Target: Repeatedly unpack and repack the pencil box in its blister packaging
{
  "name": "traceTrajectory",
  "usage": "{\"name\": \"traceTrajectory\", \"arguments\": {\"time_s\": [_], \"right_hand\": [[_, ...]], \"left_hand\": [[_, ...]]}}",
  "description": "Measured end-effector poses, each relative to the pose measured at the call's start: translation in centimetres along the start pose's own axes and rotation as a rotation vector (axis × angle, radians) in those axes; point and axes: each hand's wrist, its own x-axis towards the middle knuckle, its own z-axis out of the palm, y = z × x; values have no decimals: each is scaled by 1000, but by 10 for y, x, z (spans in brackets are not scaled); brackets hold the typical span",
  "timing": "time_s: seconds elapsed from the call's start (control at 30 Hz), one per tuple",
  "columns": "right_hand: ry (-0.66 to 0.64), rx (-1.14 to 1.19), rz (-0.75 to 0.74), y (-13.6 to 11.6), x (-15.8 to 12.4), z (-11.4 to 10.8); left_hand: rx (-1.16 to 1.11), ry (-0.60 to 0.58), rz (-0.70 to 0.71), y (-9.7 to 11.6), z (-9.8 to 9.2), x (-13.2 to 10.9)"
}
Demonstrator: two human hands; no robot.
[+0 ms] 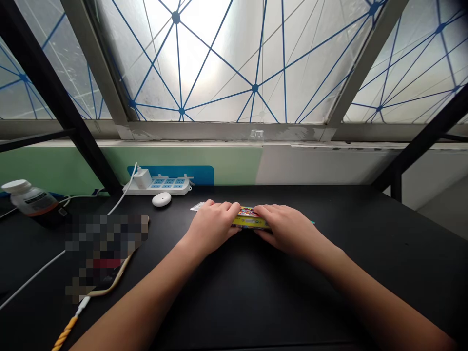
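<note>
My left hand [215,222] and my right hand [287,224] grip a small, flat, colourful box [250,222] from its two ends, over the black desk [256,292]. Its side is yellow and its top has a red and multicoloured print. Fingers lie over the top of the box and both thumbs are on the near side. A pale, see-through flap [196,206] sticks out past my left hand, and a bit of teal shows beyond the right one. Most of the box is hidden by my hands, and what is printed on it is too small to read.
A white power strip [164,187] with a plug and cable stands at the desk's back, a round white case [161,199] before it. A pixelated item with a cord [117,278] lies left, near a white-capped bottle [34,202]. Black frame bars rise both sides.
</note>
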Motion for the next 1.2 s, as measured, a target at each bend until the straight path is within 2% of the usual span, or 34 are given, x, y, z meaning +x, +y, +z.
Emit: {"name": "traceTrajectory", "arguments": {"time_s": [0.17,0.33,0.4,0.5,0.6,0.7,0.83,0.97,1.1,1.2], "right_hand": [[-10,110,-67,2,-1,5],[-20,208,-141,-6,3,21],[-29,220,-169,-11,5,29],[-77,205,-163,-13,7,39],[-157,226,-143,-9,8,39],[-199,264,-151,-3,9,33],[-253,318,-132,8,6,24],[-318,339,-80,31,-9,20],[-318,298,12,63,-33,22],[-312,241,91,75,-41,23]], "left_hand": [[2,-60,14,5,-3,-2],[-94,-57,17,3,9,-4],[-125,-65,-27,-1,17,-6],[-159,-167,-123,-10,27,-7],[-212,-237,-171,-15,30,-8],[-233,-244,-192,-16,27,-8],[-240,-215,-192,-18,22,-9],[-254,-230,-182,-23,23,-9],[-260,-256,-184,-26,26,-9],[-290,-274,-180,-27,24,-9]]}}
